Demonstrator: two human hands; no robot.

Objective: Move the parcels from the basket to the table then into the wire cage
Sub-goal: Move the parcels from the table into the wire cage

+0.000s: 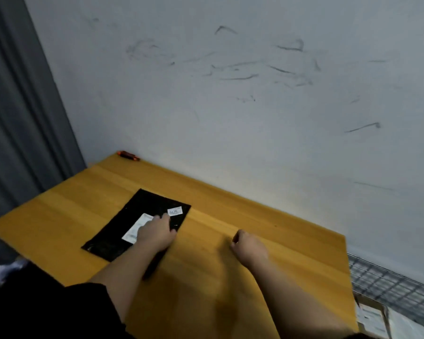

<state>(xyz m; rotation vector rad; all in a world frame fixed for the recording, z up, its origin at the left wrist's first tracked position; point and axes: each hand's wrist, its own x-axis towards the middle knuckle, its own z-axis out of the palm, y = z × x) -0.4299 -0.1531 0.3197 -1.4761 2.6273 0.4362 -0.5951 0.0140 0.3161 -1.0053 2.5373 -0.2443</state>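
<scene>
Black parcel flat on table near left edge, left hand fingers flat on it; right hand curled, empty. Wire cage transfer remains; basket unseen.

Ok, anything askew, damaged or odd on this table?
Little. The flat black parcel lies skewed to the yellow wooden table's edges under the left hand. A small orange-black object sits against the scuffed wall.

Place: a plain parcel-sorting room.
Beneath the hands: bare wooden table.
Beyond the hands: scuffed white wall.
Right of the hands: wire cage holding parcels.
</scene>
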